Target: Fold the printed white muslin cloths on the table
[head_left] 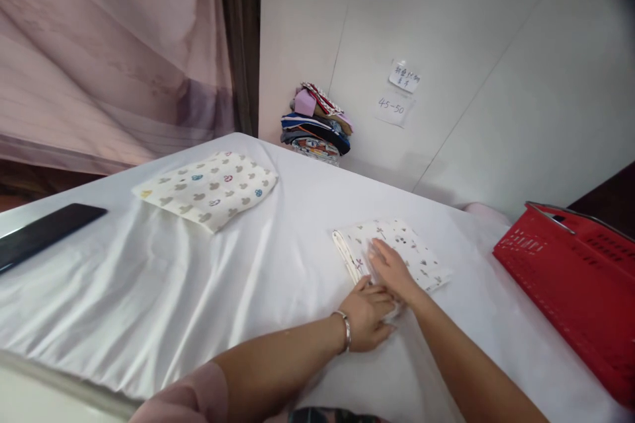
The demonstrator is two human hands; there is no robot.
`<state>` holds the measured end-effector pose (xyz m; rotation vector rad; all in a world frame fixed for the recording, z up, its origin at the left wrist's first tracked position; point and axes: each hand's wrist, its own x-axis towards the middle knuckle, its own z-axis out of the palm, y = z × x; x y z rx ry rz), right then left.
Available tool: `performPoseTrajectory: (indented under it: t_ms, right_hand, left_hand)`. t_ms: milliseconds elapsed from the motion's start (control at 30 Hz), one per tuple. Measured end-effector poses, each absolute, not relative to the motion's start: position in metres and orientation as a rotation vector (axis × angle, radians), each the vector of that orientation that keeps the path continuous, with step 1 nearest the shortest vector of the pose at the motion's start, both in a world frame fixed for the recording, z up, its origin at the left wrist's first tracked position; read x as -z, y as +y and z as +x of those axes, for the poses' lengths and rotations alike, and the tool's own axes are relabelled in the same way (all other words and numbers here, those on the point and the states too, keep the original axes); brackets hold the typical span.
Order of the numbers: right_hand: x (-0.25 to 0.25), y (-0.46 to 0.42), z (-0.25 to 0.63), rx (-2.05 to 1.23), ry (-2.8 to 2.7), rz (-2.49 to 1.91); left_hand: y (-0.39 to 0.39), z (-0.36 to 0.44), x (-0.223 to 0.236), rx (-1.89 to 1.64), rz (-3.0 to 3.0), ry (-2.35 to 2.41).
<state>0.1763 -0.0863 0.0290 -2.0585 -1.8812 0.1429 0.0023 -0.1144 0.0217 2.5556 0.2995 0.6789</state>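
While 1 folded cloth (413, 248) lies L of the basket (560, 284), R hand (390, 269) rests open on it, L hand (366, 317) half-curled by its near edge, grip unclear, prob. smoothing; next likely needs light, even pressure.

folded cloth (409, 248): partly covered | red basket (570, 281): cropped right

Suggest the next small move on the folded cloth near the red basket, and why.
Probably smooth the near edge of the folded cloth with the left grip. It's already at that edge, where pale material looks crumpled; the right grip lies over the cloth and could steady it.
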Motion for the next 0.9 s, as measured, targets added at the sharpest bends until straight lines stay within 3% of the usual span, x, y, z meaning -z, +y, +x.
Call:
performPoseTrajectory:
  t_ms: [100, 267, 467, 700, 900]
  right_hand:
    - [-0.027, -0.104, 0.156, -0.236, -1.914, -1.895]
    - [-0.031, -0.137, 0.145, -0.226, -1.828, -1.866]
    - [-0.022, -0.171, 0.121, -0.035, -2.094, -1.841]
    - [-0.009, -0.174, 0.118, 0.196, -2.216, -1.858]
    - [-0.007, -0.175, 0.118, 0.285, -2.224, -1.837]
  left_hand:
    - [-0.099, -0.003, -0.026, -0.876, 2.365, 0.353]
    - [-0.046, -0.015, -0.017, -1.174, 1.975, 1.040]
    - [-0.006, -0.024, -0.010, -0.905, 1.936, 1.406]
    - [0.014, -0.014, -0.018, -0.661, 2.013, 1.436]
    - [0.022, -0.010, -0.013, -0.673, 2.052, 1.421]
